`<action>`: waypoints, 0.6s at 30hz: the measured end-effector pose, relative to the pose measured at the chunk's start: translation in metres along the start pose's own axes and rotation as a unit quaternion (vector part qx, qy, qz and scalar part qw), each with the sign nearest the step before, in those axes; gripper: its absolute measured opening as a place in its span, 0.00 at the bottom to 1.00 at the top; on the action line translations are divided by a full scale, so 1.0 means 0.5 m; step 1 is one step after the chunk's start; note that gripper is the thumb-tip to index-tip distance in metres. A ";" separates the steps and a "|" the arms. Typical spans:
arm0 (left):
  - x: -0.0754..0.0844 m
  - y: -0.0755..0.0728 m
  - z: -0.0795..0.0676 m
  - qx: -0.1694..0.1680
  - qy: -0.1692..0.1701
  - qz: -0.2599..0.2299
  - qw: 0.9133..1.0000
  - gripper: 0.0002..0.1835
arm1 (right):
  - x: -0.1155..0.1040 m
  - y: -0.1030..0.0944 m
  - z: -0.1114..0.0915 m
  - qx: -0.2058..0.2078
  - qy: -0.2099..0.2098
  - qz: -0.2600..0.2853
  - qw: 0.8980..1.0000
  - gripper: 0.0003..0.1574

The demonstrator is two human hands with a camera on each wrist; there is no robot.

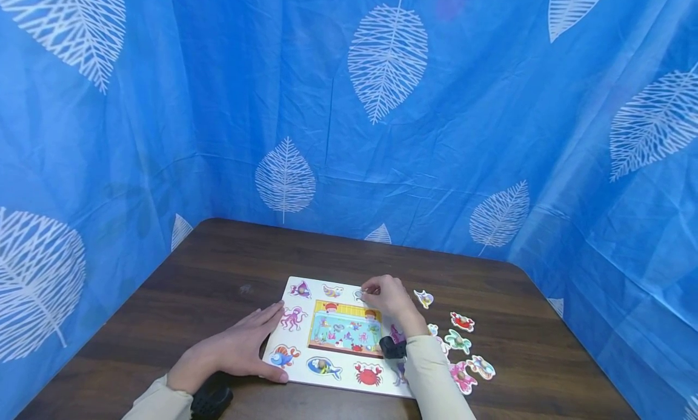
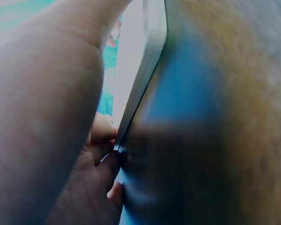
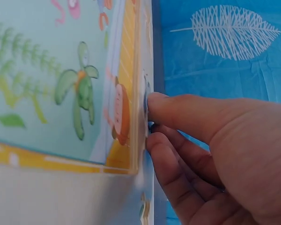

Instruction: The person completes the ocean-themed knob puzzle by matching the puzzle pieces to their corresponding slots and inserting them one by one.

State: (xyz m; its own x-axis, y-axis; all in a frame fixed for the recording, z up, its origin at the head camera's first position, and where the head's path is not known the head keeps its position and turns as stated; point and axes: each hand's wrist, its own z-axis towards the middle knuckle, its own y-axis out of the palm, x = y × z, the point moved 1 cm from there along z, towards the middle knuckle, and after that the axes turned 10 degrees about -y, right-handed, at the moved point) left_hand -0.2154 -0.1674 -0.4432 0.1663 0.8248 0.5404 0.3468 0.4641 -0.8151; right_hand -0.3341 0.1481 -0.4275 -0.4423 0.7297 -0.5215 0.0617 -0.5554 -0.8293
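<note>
Tabletop [image 1: 234, 256]: wood-grained, faint sheen. Puzzle board [image 1: 348, 371]: smooth face. Curtain [image 1: 229, 74]: creased cloth, slightly glossy.

A brown table [image 1: 518, 329] bears a board [image 1: 349, 365] and loose pieces [image 1: 458, 342].

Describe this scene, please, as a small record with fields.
Puzzle board: white, flat on the table, with an aquarium panel in its middle
Left hand: rests against the board's left edge
Right hand: pinches a puzzle piece near the board's far edge
Loose pieces: several, right of the board, including a red crab
Table: dark brown
Backdrop: blue, white leaf print
</note>
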 end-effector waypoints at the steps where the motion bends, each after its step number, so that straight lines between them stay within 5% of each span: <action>1: 0.000 0.000 -0.001 0.000 -0.001 0.000 1.000 0.68 | -0.001 -0.003 -0.001 0.000 0.001 0.003 1.000 0.10; 18: 0.004 -0.001 -0.004 0.005 -0.001 -0.004 1.000 0.67 | 0.024 -0.065 -0.014 0.015 0.006 0.018 1.000 0.13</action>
State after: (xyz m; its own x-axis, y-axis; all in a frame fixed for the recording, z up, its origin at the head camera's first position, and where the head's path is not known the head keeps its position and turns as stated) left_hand -0.2132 -0.1667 -0.4410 0.1614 0.8214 0.5471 0.3398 0.4742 -0.8122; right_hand -0.3355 0.1779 -0.4081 -0.4302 0.7129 -0.5538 0.0515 -0.5931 -0.8034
